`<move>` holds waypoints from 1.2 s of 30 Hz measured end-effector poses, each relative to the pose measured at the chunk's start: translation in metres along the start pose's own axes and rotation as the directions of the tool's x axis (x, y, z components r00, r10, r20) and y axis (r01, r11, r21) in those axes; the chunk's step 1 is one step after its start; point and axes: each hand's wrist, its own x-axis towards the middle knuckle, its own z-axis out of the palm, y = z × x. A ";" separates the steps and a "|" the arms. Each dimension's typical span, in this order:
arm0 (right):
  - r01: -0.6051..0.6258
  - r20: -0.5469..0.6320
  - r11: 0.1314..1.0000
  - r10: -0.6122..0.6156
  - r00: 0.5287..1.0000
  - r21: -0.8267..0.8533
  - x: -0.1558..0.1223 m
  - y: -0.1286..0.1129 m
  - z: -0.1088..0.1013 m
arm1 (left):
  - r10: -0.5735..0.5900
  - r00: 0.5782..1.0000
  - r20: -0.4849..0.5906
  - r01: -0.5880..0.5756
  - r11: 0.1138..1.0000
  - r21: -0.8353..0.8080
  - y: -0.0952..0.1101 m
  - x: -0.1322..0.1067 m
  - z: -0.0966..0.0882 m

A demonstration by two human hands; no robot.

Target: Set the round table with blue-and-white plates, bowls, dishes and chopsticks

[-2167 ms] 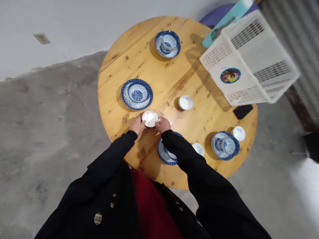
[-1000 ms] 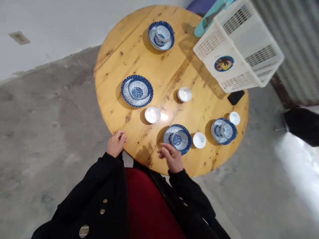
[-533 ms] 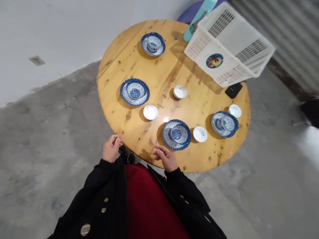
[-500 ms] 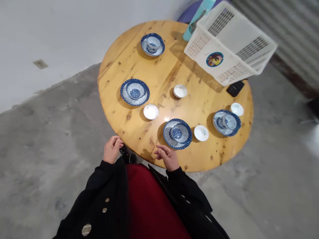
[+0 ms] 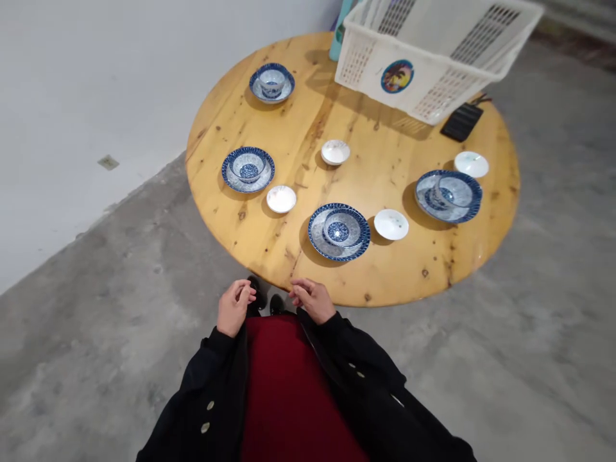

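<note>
Blue-rimmed plate (image 5: 316, 236) nearest empty, loosely curled hands (image 5: 231, 310) (image 5: 315, 300); white basket (image 5: 424, 76) bears oval palm-tree sticker (image 5: 397, 76).

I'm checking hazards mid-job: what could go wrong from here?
The black fabric sleeve behind the right hand could catch the round blue-and-white ceramic dish nearest it if that arm reaches forward. The small white ceramic bowl furthest right looks so close to another round blue-and-white dish that a nudge might chip either.
</note>
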 end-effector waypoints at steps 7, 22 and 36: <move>0.087 0.044 0.995 -0.085 0.995 -0.050 0.008 -0.011 0.026 | 0.053 0.997 -0.047 -0.053 0.999 0.004 0.000 0.011 -0.019; 0.123 0.211 0.968 -0.076 0.975 -0.217 0.094 -0.073 0.256 | 0.066 0.978 -0.196 -0.080 0.995 -0.061 -0.020 0.122 -0.246; 0.061 0.091 0.952 -0.035 0.995 -0.300 0.160 -0.112 0.368 | 0.030 0.996 0.082 -0.029 1.000 -0.006 0.004 0.245 -0.324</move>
